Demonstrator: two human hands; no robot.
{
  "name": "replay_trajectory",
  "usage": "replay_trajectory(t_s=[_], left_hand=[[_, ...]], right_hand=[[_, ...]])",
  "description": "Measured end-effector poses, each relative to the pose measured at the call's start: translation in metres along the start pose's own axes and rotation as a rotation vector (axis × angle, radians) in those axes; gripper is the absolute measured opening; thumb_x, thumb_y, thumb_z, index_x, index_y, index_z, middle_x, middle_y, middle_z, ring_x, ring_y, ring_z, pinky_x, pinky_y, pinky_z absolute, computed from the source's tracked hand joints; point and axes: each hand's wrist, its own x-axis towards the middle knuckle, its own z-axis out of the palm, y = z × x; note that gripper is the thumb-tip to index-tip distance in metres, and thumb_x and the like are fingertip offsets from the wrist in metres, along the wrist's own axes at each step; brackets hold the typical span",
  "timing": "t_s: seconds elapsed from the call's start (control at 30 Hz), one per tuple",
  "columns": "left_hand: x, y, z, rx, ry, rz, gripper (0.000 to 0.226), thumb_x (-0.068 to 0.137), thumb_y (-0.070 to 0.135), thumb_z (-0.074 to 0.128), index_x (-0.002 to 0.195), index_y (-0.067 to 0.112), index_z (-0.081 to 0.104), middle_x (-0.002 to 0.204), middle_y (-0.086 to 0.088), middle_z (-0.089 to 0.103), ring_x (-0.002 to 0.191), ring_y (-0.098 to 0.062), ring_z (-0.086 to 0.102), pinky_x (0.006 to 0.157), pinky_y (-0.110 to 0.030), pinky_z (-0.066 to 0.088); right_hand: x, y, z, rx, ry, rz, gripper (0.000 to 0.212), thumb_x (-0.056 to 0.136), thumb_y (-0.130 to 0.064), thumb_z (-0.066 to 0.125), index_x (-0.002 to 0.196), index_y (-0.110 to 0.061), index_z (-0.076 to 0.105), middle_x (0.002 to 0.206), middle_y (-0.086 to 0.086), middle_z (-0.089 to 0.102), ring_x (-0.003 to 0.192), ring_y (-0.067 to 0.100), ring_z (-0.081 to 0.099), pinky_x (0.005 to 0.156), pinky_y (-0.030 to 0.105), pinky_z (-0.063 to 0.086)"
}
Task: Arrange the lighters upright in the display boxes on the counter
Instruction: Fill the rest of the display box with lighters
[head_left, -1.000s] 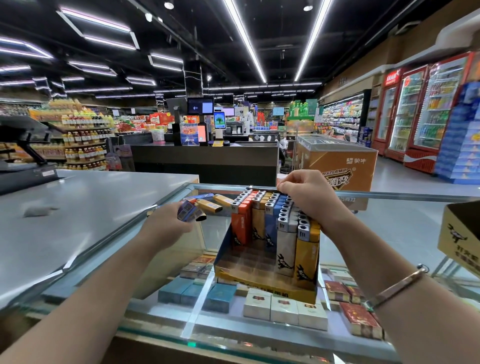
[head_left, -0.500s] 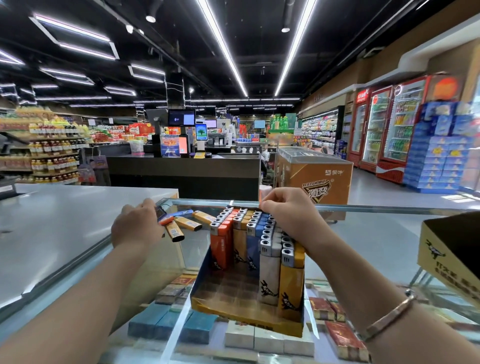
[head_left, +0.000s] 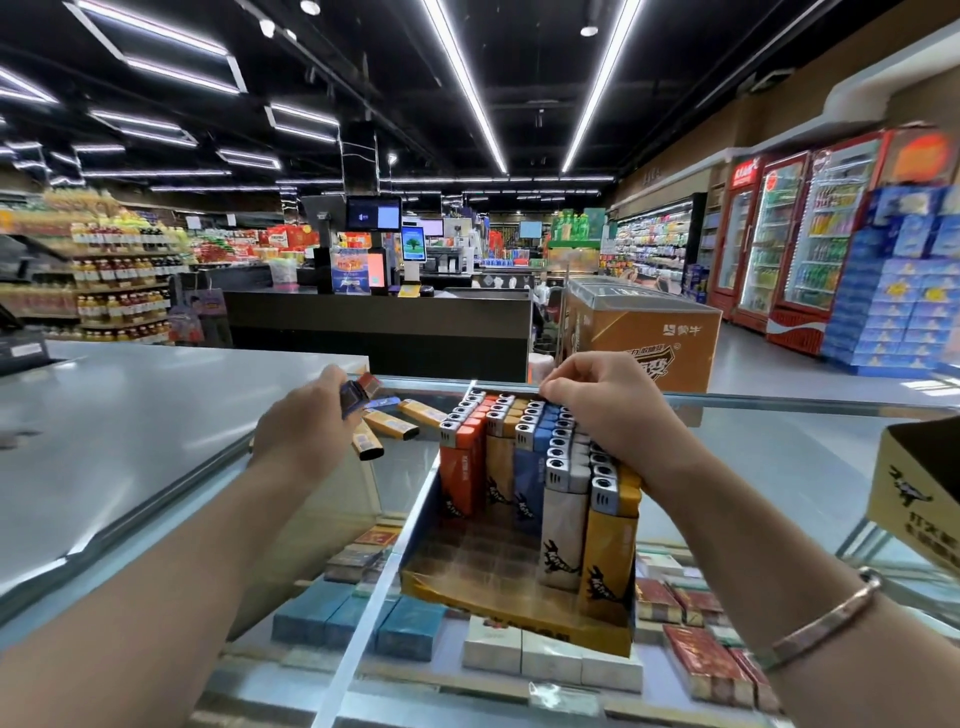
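A yellow display box (head_left: 498, 605) stands on the glass counter (head_left: 769, 452), its back and right rows filled with upright lighters (head_left: 524, 457) in orange, tan, blue, white and yellow. The front left of the box holds nothing. My right hand (head_left: 602, 410) is over the back rows, fingers curled and pinching at the tops of the blue lighters. My left hand (head_left: 306, 431) grips a few lighters (head_left: 358, 395) at the counter's back left. Three loose tan lighters (head_left: 395, 423) lie flat on the glass beside it.
A second yellow box (head_left: 914, 493) sits at the right edge of the counter. Cigarette packs (head_left: 550, 657) lie under the glass. A grey steel counter (head_left: 130, 415) adjoins on the left. Behind stand a checkout desk (head_left: 379, 322) and an orange freezer (head_left: 644, 332).
My left hand has lifted slightly with the lighters it grips, raising them off the loose pile. My right hand stays at the back rows of the box.
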Motion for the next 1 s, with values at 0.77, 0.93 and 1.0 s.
replay_trajectory(t_s=[0.77, 0.93, 1.0], left_hand=[[-0.01, 0.093, -0.056, -1.552, -0.21, -0.274, 0.049, 0.064, 0.027, 0.071, 0.106, 0.011, 0.053, 0.075, -0.004, 0.064, 0.058, -0.011, 0.065, 0.045, -0.02, 0.048], [-0.013, 0.096, -0.058, -1.573, -0.296, -0.199, 0.044, 0.068, 0.029, 0.069, 0.106, 0.013, 0.054, 0.066, 0.006, 0.066, 0.056, -0.006, 0.063, 0.046, -0.017, 0.047], [-0.011, 0.094, -0.058, -1.575, -0.357, -0.19, 0.039, 0.074, 0.032, 0.066, 0.106, 0.013, 0.055, 0.065, 0.007, 0.067, 0.055, -0.006, 0.062, 0.045, -0.017, 0.046]], right_hand=[[-0.02, -0.037, -0.001, -0.308, -0.073, -0.58, 0.049, 0.078, -0.003, 0.071, 0.119, -0.025, 0.059, 0.096, -0.01, 0.06, 0.081, 0.006, 0.06, 0.072, 0.017, 0.051], [-0.024, -0.043, 0.001, -0.282, -0.014, -0.648, 0.028, 0.076, -0.007, 0.073, 0.102, -0.018, 0.07, 0.094, -0.004, 0.061, 0.08, 0.008, 0.061, 0.077, 0.02, 0.05], [-0.024, -0.045, 0.003, -0.293, 0.019, -0.695, 0.024, 0.078, -0.009, 0.072, 0.101, -0.015, 0.07, 0.097, -0.004, 0.061, 0.082, 0.008, 0.061, 0.078, 0.018, 0.051]])
